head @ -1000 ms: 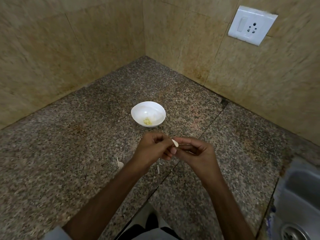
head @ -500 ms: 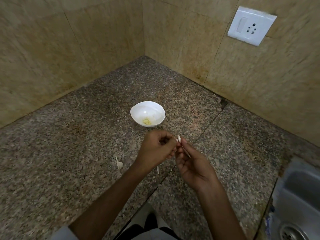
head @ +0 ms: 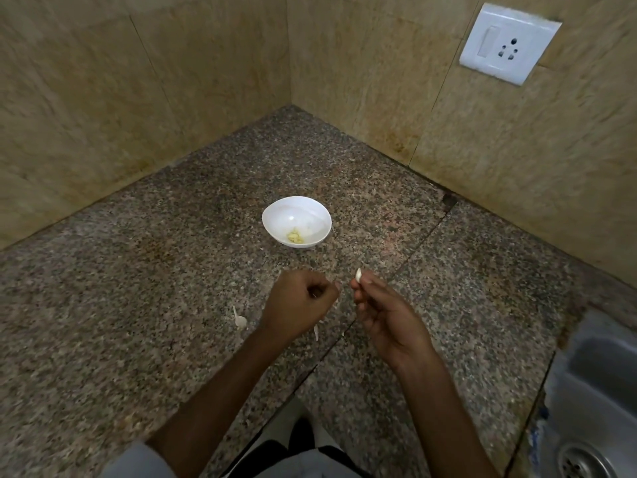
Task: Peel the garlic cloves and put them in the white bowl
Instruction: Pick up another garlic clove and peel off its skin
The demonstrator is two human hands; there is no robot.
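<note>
The right grip (head: pixel 386 315) is pinching a pale garlic clove (head: pixel 359 274) at its fingertips, above the bench (head: pixel 138 305); the left grip (head: pixel 298 301) is curling just beside it, apart from the clove, and whether it is holding anything I cannot tell; the white bowl (head: pixel 312 213) is sitting beyond both, carrying yellowish peeled pieces (head: pixel 295 236); peel scraps (head: pixel 240 320) are lying near the left wrist.

The bowl (head: pixel 312 215) is white, round and upright, with a small heap of yellowish peeled garlic (head: pixel 295 237) at its 6 o'clock side. At the bowl's 5 o'clock, apart from it, a pale clove (head: pixel 359 275) stands pinched in the right hand's (head: pixel 386 315) fingertips.
</note>
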